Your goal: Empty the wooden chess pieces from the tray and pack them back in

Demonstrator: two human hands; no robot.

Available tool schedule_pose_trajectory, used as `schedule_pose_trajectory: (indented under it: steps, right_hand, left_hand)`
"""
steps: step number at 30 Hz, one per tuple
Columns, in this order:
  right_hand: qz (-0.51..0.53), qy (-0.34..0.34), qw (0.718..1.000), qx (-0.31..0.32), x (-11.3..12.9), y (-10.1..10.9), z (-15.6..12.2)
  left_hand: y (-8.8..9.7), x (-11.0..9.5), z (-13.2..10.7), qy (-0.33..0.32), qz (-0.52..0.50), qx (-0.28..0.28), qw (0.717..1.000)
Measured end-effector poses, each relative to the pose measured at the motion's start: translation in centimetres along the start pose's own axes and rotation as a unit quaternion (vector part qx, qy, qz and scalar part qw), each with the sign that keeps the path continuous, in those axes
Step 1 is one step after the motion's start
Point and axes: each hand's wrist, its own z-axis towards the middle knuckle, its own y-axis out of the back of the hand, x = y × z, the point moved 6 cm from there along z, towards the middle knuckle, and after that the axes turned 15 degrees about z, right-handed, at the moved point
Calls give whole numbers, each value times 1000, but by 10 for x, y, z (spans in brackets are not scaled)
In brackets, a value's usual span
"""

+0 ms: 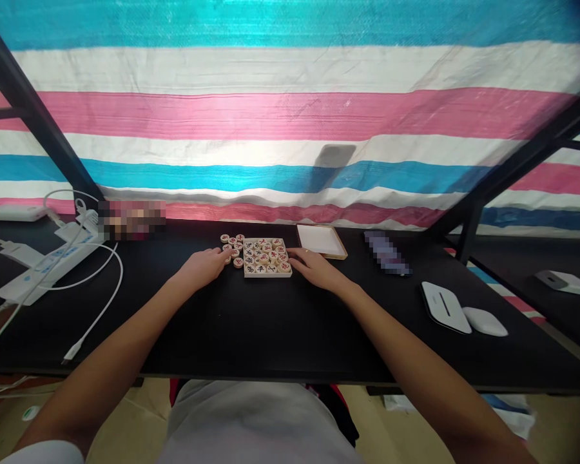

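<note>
A shallow white box (267, 275) on the black desk holds several round Chinese chess pieces (263, 258), marked in red or black characters. Just left of it lies a small cluster of loose Chinese chess pieces (239, 238), the ones with readable marks in red. My left hand (205, 266) reaches into this cluster, its fingertips closed on a piece that they partly cover. At the box's right side rests my right hand (315, 267), thumb and fingers apart, touching the edge. An open box lid (323, 241), white inside, lies behind my right hand.
A white power strip (48, 267) with tangled cables and a loose cable plug (72, 351) occupies the left. On the right are a blurred phone (386, 253), a white flat device (444, 307) and a rounded white case (486, 321). Striped sheeting (290, 116) hangs behind the desk.
</note>
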Motion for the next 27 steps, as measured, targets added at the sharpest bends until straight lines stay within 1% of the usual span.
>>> schedule_pose_trajectory:
  steps: [5, 10, 12, 14, 18, 21, 24, 27]
  right_hand:
    - [8, 5, 1000, -5, 0, 0, 0]
    - [17, 3, 1000, -9, 3, 1, -1]
    - [22, 6, 1000, -17, 4, 2, -1]
    - [24, 19, 999, -30, 6, 2, -2]
    - [25, 58, 997, -52, 13, 2, -3]
    - [35, 78, 994, -61, 19, 2, -4]
    - [39, 82, 994, -52, 22, 1, -4]
    - [36, 94, 994, -50, 24, 0, -4]
  left_hand:
    - [0, 4, 2, 6, -36, 15, 999]
    - [9, 1, -1, -2, -7, 18, 1000]
    - [13, 0, -3, 1, 4, 15, 1000]
    - [16, -1, -4, -12, -2, 15, 1000]
    - [17, -12, -7, -78, -48, 13, 996]
    - [15, -23, -8, -112, -62, -3, 992]
    - [13, -34, -6, -122, -52, -27, 991]
    - [14, -40, -4, -112, -26, -56, 992]
